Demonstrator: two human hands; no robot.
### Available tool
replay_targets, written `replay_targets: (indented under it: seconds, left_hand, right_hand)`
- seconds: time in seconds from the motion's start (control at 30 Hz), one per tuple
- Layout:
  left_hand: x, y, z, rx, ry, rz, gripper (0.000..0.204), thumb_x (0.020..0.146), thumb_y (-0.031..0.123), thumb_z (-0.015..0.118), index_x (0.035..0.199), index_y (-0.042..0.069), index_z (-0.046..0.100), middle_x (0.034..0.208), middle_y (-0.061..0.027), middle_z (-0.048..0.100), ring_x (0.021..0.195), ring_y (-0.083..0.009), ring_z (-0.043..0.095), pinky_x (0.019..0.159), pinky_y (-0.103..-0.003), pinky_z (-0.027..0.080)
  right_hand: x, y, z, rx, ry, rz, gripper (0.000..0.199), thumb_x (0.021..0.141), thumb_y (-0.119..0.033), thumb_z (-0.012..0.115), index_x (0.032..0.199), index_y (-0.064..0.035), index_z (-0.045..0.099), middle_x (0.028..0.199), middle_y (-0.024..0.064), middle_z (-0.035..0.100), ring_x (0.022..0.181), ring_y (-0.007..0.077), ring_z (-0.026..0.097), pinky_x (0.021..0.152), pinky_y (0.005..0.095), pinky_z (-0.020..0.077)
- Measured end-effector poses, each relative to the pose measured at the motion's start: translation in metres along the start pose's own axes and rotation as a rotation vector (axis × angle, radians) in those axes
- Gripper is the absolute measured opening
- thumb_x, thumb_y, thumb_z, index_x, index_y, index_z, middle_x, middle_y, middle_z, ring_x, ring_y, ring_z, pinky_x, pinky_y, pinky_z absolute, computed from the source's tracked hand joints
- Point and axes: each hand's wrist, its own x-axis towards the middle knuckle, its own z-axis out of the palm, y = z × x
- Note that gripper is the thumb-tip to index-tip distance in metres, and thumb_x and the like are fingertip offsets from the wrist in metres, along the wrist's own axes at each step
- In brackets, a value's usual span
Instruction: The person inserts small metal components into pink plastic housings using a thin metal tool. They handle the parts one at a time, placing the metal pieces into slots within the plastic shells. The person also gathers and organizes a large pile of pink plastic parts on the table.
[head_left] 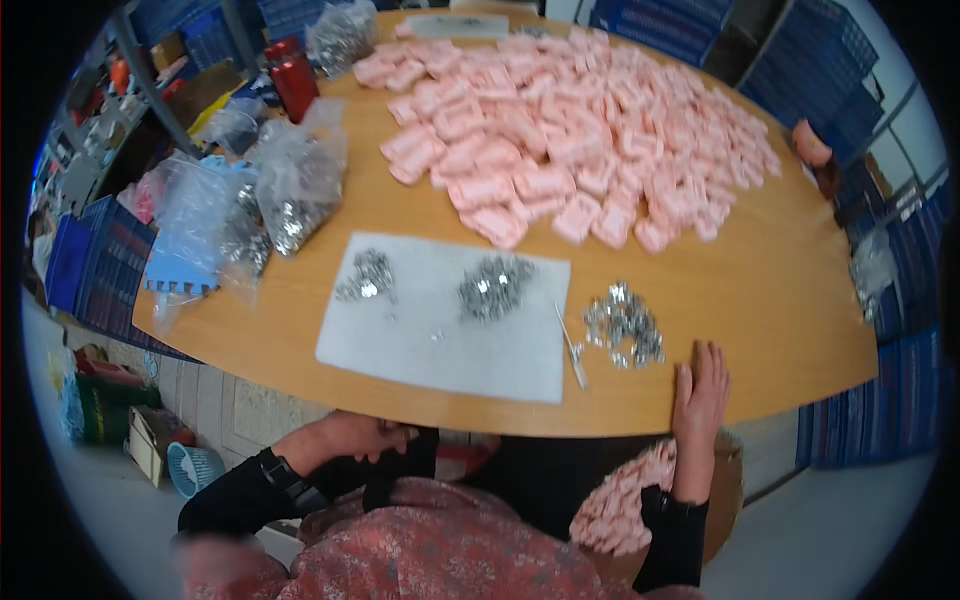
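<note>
My right hand (705, 385) lies flat on the tabletop near its front edge, fingers stretched out and holding nothing. Just beyond it to the left is a loose pile of small shiny metal pieces (625, 325). My left hand (365, 437) is at the table's front edge, over my lap, with its fingers curled in; whatever is inside them, if anything, is hidden. On a white foam sheet (430, 365) in front of me are two heaps of small metal parts, a smaller left heap (368, 277) and a larger right heap (497, 288). A thin white-handled tool (578, 366) lies along the sheet's right side.
A broad mound of pink plastic pieces (575, 130) covers the table's far part. Clear bags of metal parts (297, 195), a blue foam mat (183, 262) and a red bottle (292, 82) stand at left. Below my right forearm is a container of pink pieces (625, 500).
</note>
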Motion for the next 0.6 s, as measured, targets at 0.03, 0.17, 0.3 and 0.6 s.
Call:
replay_targets:
  seconds: [0.03,0.17,0.3,0.6]
  left_hand:
    - [-0.001,0.004,-0.004,0.046,-0.016,-0.036,0.031,0.099,0.037,0.064,0.099,0.009,0.075,0.07,-0.0002,0.07,0.051,-0.0097,0.06,0.048,-0.026,0.049]
    - [-0.017,0.0,0.002,0.17,0.001,0.035,0.03,0.097,0.036,0.066,0.103,0.008,0.075,0.073,-0.0044,0.071,0.058,-0.0146,0.066,0.056,-0.029,0.053]
    - [-0.064,0.019,-0.007,0.317,0.046,0.296,0.027,0.096,0.033,0.068,0.103,0.008,0.076,0.08,-0.0096,0.073,0.072,-0.023,0.071,0.068,-0.035,0.055]
    - [-0.056,0.14,-0.111,0.524,0.578,0.729,0.013,0.092,0.015,0.072,0.095,0.002,0.072,0.079,-0.0117,0.067,0.071,-0.0263,0.066,0.066,-0.036,0.051]
  right_hand:
    - [0.002,-0.001,0.0,0.018,-0.003,-0.007,0.046,0.101,-0.026,0.058,0.14,-0.0024,0.052,0.151,0.0224,0.047,0.144,0.0399,0.038,0.119,0.0511,0.0273]
    - [0.002,0.001,0.006,0.108,0.019,-0.062,0.042,0.099,-0.021,0.061,0.135,0.0004,0.056,0.146,0.0226,0.051,0.14,0.0413,0.042,0.116,0.0489,0.0333]
    - [0.003,0.007,0.009,0.155,0.046,-0.071,0.039,0.098,-0.019,0.062,0.131,0.0017,0.058,0.145,0.022,0.052,0.138,0.0418,0.044,0.115,0.0481,0.0355]
    - [0.003,0.0,0.006,0.136,0.069,-0.037,0.037,0.099,-0.021,0.06,0.129,0.0011,0.059,0.144,0.0211,0.054,0.138,0.0401,0.045,0.115,0.0473,0.0359]
